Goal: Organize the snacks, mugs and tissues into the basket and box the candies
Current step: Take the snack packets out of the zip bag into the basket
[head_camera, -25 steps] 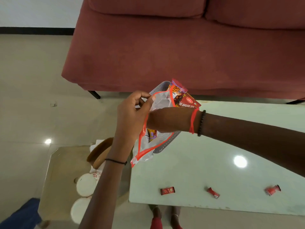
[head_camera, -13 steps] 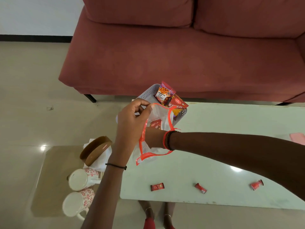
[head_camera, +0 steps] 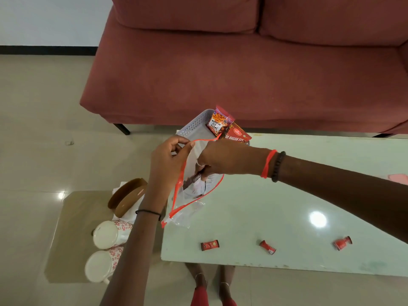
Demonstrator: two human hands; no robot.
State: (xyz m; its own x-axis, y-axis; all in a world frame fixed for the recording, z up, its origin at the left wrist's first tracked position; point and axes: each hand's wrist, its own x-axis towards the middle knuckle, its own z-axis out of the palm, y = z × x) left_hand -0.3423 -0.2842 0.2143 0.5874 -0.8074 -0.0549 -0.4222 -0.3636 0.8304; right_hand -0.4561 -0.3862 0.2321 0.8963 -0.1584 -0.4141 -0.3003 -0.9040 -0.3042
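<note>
My left hand pinches the red-edged rim of a clear zip bag and holds it open above the table's left end. My right hand is at the bag's mouth, its fingers pinching a dark brown packet that is still partly inside the bag. Behind the hands stands a grey basket with an orange nut packet and a red snack packet in it. Three red candies lie along the table's near edge.
On a low side table to the left lie two white flowered mugs on their sides, a round brown box and white tissues. The pale green table fronts a red sofa. Something pink shows at the right edge.
My right hand has drawn back out of the zip bag, from wrist-deep to the mouth, and now pinches a dark brown packet. My left hand still holds the rim.
</note>
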